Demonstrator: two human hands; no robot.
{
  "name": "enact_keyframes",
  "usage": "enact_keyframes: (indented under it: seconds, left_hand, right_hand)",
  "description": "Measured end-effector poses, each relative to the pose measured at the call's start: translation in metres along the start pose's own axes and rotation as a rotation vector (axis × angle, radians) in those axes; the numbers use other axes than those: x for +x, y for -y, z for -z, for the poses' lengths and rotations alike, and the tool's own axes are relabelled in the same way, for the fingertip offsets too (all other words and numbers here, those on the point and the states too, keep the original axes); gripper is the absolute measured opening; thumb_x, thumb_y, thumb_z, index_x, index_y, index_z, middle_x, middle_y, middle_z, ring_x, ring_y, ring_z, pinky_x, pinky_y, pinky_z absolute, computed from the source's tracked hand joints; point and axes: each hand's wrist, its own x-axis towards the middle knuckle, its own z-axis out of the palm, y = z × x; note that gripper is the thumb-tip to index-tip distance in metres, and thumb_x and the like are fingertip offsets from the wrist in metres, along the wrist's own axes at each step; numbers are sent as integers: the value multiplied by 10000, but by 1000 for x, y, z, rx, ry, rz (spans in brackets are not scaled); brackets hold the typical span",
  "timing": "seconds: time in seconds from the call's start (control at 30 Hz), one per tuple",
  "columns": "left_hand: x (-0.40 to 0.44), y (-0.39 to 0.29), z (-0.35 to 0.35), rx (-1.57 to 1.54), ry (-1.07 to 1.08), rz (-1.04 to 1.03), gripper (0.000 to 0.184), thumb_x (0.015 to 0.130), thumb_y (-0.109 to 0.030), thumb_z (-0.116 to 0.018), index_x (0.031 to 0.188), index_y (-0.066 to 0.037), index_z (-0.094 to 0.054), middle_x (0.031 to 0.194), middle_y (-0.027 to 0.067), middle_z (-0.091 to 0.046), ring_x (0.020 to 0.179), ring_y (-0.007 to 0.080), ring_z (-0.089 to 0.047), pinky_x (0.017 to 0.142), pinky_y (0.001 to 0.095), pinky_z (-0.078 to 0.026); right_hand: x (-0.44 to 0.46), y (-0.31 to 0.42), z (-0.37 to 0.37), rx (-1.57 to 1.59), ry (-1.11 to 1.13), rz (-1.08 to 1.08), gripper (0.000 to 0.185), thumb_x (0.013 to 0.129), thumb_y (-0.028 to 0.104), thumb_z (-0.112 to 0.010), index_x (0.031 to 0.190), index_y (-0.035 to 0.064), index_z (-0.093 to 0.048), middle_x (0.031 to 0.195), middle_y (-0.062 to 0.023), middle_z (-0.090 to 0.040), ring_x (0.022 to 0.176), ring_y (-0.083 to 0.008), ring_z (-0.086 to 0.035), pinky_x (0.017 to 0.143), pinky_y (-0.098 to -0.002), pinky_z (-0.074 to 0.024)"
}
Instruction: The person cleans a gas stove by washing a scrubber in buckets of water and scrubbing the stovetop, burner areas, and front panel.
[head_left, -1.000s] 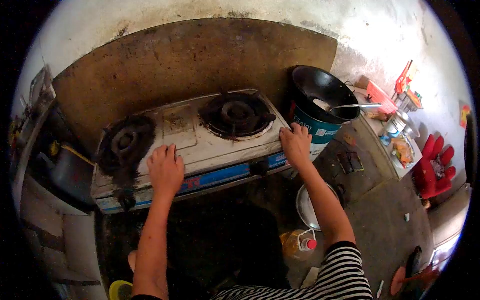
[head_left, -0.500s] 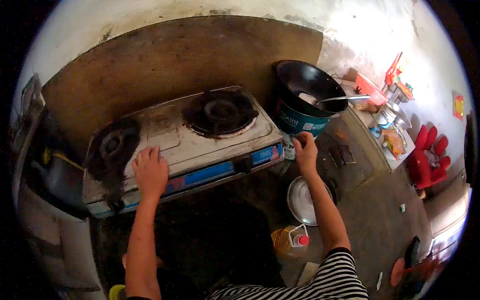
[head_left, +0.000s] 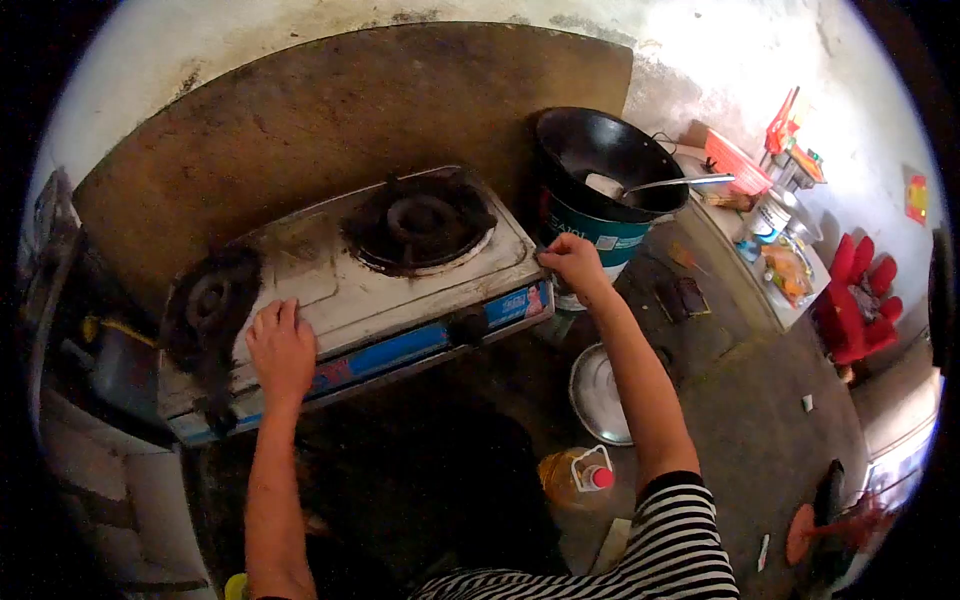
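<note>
A two-burner gas stove (head_left: 330,265) with a grimy white top and a blue front strip stands before me. My left hand (head_left: 281,352) rests on its front edge between the burners, fingers laid on the top. At the stove's right corner is my right hand (head_left: 577,266), thumb and fingers pressed together against the edge; whatever they pinch is hidden. Black burner grates sit at the left (head_left: 210,298) and the right (head_left: 420,218). A dark control knob (head_left: 467,326) shows on the front.
Beside the stove, a black wok (head_left: 600,150) with a metal-handled ladle (head_left: 685,183) sits on a green bucket (head_left: 610,236). Below are a round metal lid (head_left: 597,395) and an oil bottle (head_left: 570,478). A low ledge (head_left: 740,240) with food items and a red chair (head_left: 855,300) stand right.
My right hand has moved left and up, from beside the bucket onto the stove's right corner. My left hand stays on the stove. The view has shifted slightly.
</note>
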Motion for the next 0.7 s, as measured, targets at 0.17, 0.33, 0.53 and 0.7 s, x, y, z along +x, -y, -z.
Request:
enact_keyframes:
  seconds: [0.17,0.33,0.53,0.7]
  left_hand:
    - [1,3,4,-14,15,-13,329,810,-172,-532,1112,-50,-581,1125,114,-547,1101,287,-472,945,422,-334]
    - [1,-1,5,-16,16,10,339,806,-174,-532,1122,-58,-575,1128,113,-544,1103,287,-469,945,426,-332]
    - [4,-1,6,2,42,16,329,800,-157,-538,1112,-59,-573,1113,106,-545,1092,284,-473,930,433,-334]
    - [1,-2,10,-52,-4,10,329,795,-153,-541,1107,-53,-579,1098,108,-545,1087,285,-474,929,435,-332]
  right_hand:
    - [3,0,5,-145,6,-9,190,698,159,-743,720,33,-603,675,-59,-603,613,-141,-537,551,-292,-423]
    - [2,0,7,-185,47,-92,228,659,211,-757,693,33,-618,665,-84,-612,626,-171,-561,584,-329,-455]
    - [52,8,-18,-391,-25,110,243,633,203,-754,753,35,-625,751,-175,-629,725,-331,-612,650,-393,-481]
    - [25,31,-22,-618,-105,446,157,706,141,-663,837,67,-617,820,-126,-594,834,-298,-589,708,-408,-480]
